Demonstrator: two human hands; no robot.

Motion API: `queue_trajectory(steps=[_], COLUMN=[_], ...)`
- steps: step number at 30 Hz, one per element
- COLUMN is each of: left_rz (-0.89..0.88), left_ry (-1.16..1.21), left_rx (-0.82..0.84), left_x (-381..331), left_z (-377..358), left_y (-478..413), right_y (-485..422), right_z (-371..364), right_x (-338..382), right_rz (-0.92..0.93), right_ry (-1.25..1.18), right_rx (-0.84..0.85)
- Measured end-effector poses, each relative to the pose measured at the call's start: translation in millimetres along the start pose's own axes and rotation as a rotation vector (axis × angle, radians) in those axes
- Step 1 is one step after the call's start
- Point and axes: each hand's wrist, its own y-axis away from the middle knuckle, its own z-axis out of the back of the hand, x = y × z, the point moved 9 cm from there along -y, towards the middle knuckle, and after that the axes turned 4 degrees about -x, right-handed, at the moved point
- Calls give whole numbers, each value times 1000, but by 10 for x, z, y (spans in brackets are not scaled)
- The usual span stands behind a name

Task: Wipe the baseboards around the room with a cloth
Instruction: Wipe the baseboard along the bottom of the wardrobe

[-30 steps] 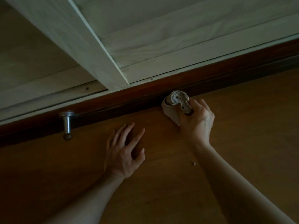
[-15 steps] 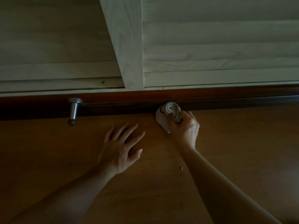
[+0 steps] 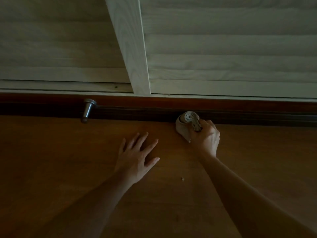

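Note:
A dark reddish-brown baseboard (image 3: 240, 109) runs across the view where the wall meets the wooden floor. My right hand (image 3: 206, 136) grips a bunched beige cloth (image 3: 186, 121) and holds its rolled end against the baseboard's lower edge. My left hand (image 3: 135, 157) rests flat on the floor to the left, fingers spread and pointing toward the wall.
A metal door stopper (image 3: 87, 109) sticks out from the baseboard at the left. Pale wooden panels (image 3: 223, 48) with a slanted upright post (image 3: 130, 48) rise above the baseboard. A small crumb (image 3: 182, 179) lies on the wooden floor (image 3: 51, 160).
My view has swung so the baseboard now lies level. The right hand and cloth sit slightly further right along the baseboard from the stopper. The left hand stays flat on the floor.

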Motion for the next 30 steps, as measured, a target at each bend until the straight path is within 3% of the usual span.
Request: queue_trajectory(steps=[12, 16, 21, 26, 30], left_rz=[15, 10, 18, 45, 53], left_ry=[-5, 5, -10, 9, 3], left_rx=[91, 65, 63, 42, 32], left_x=[-138, -143, -164, -182, -186], left_z=[-49, -33, -39, -39, -42], left_y=[-33, -36, -48, -45, -55], right_y=[-6, -1, 17, -10, -113], right_z=[79, -83, 9, -73, 153], right_x=[-128, 95, -53, 61, -245], right_rz=[-29, 40, -19, 68, 24], right_ry=[8, -25, -5, -25, 25], right_rx=[-35, 68, -38, 46, -4])
